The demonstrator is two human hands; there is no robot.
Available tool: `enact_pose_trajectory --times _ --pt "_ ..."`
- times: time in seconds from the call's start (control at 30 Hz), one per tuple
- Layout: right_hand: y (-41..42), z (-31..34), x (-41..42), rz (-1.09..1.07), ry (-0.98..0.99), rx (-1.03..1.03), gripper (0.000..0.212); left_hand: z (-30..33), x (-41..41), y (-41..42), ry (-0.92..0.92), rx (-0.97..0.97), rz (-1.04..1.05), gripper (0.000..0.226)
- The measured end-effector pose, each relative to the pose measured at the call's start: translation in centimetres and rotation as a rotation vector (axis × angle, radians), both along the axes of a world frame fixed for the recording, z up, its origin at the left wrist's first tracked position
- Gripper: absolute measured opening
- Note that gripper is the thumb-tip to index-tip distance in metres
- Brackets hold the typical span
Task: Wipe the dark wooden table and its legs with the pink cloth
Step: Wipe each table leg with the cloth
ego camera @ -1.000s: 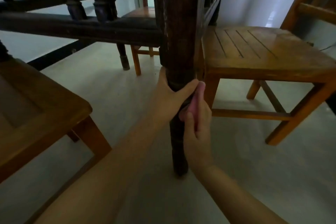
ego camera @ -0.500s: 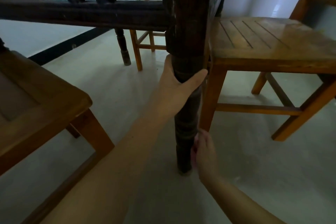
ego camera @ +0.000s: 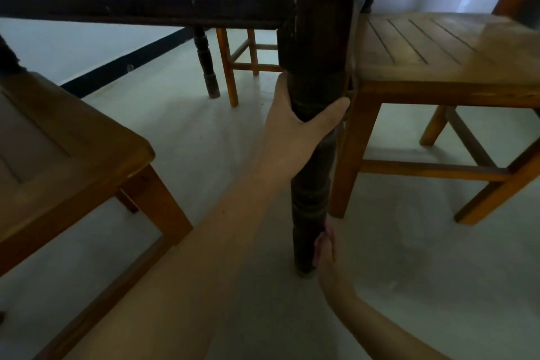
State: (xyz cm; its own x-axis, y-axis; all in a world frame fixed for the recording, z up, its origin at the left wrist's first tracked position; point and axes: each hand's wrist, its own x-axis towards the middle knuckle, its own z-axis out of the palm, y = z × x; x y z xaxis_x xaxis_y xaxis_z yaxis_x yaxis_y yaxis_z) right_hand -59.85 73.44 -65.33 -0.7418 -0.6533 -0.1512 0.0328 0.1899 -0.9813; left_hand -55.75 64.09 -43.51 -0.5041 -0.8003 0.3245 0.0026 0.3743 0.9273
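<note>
The view looks from low down at the near leg (ego camera: pixel 314 155) of the dark table (ego camera: pixel 140 4), a turned post that stands on the pale floor (ego camera: pixel 204 131). No bowl, bin or other vessel shows.

The left hand (ego camera: pixel 295 123) grips the leg where its square upper part meets the turned part, thumb on the right side and fingers curled round the far side.

The right hand (ego camera: pixel 324 251) sits low on the leg, close to its foot, against the leg's right side. A thin strip of the pink cloth (ego camera: pixel 329 231) shows at the fingers, pressed between hand and wood; most of it is hidden, and how far the fingers curl cannot be told.

One wooden chair (ego camera: pixel 438 47) stands just right of the leg, its front corner touching or nearly touching it. Another chair (ego camera: pixel 73 155) is at the left, well apart. A second table leg (ego camera: pixel 206 61) and a third chair's legs (ego camera: pixel 230 67) stand farther back by the wall (ego camera: pixel 73 50).
</note>
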Motion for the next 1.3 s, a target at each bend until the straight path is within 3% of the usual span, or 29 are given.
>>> enact_pose_trajectory --times 0.1,0.2,0.27,0.4,0.5,0.6,0.7,0.77,0.87,0.93,1.07,1.1,1.13,1.17,1.23,1.3 --pt "-1.0 6.0 -0.5 -0.115 -0.001 -0.164 0.032 -0.1 0.1 -0.1 -0.002 0.005 -0.015 0.066" --pt "-1.7 12.8 -1.4 -0.044 0.030 -0.487 0.029 -0.3 0.0 -0.1 0.005 -0.010 -0.010 0.063" --pt "-2.1 13.5 -1.0 -0.026 0.074 -0.553 0.032 -0.2 0.0 0.1 0.006 -0.012 0.001 0.059" --pt "-1.0 6.3 -0.9 -0.102 0.074 -0.206 0.034 0.0 0.2 0.3 -0.010 0.010 0.006 0.060" --pt "0.5 -0.2 -1.7 0.020 -0.100 0.104 0.035 0.0 0.2 0.5 -0.033 0.012 0.022 0.073" --pt "0.5 -2.6 -1.1 0.079 -0.210 0.309 0.041 0.2 0.1 0.5 -0.044 0.013 0.046 0.077" --pt "-0.5 0.5 -0.7 -0.005 -0.340 0.235 0.038 0.2 0.1 0.5 -0.041 0.020 0.040 0.075" --pt "-0.4 4.4 -1.1 -0.062 -0.350 -0.039 0.037 0.3 0.1 0.5 -0.032 0.015 0.026 0.071" --pt "1.0 9.5 0.1 0.035 0.042 -0.433 0.040 0.4 0.2 0.4 -0.015 0.023 -0.007 0.070" --pt "1.4 10.0 0.5 0.125 0.429 -0.553 0.039 0.6 0.4 0.5 -0.028 0.015 -0.031 0.066" --pt "-0.2 7.2 -1.0 0.372 1.334 -0.387 0.036 0.7 0.6 0.6 -0.049 0.030 -0.037 0.069" --pt "-0.7 5.9 -1.6 0.423 1.530 -0.283 0.036 0.7 0.6 0.6 -0.054 0.033 -0.035 0.070" --pt "-1.2 4.9 -1.8 0.479 1.608 -0.151 0.039 0.8 0.6 0.7 -0.059 0.037 -0.032 0.071" --pt "-1.0 4.4 -1.3 0.565 1.513 0.008 0.042 0.9 0.6 0.7 -0.058 0.041 -0.031 0.071" --pt "-1.1 3.4 -0.6 0.571 1.065 0.130 0.038 0.9 0.5 0.7 -0.057 0.036 -0.025 0.072" --pt "-1.7 1.0 -0.1 0.641 0.780 0.293 0.029 0.9 0.5 0.6 -0.052 0.022 -0.012 0.072"
